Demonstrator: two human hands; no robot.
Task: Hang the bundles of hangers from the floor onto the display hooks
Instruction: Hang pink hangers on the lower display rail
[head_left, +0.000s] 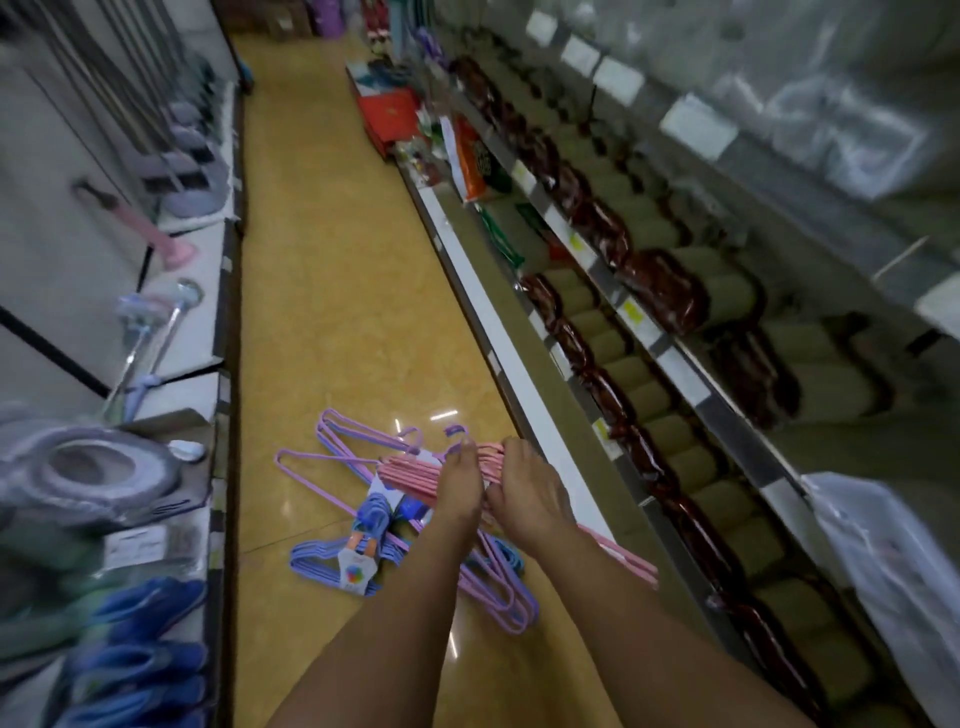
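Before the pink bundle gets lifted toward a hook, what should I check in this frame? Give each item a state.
1. Left hand holds the pink bundle: ok.
2. Right hand grips the same bundle: ok.
3. Pink bundle free of the purple hangers beneath: cannot tell, they overlap.
4. Blue bundle left lying on the floor: ok.
5. Target display hook in view: not ok, none identifiable.
6. Aisle ahead free of obstacles: ok near the hands.
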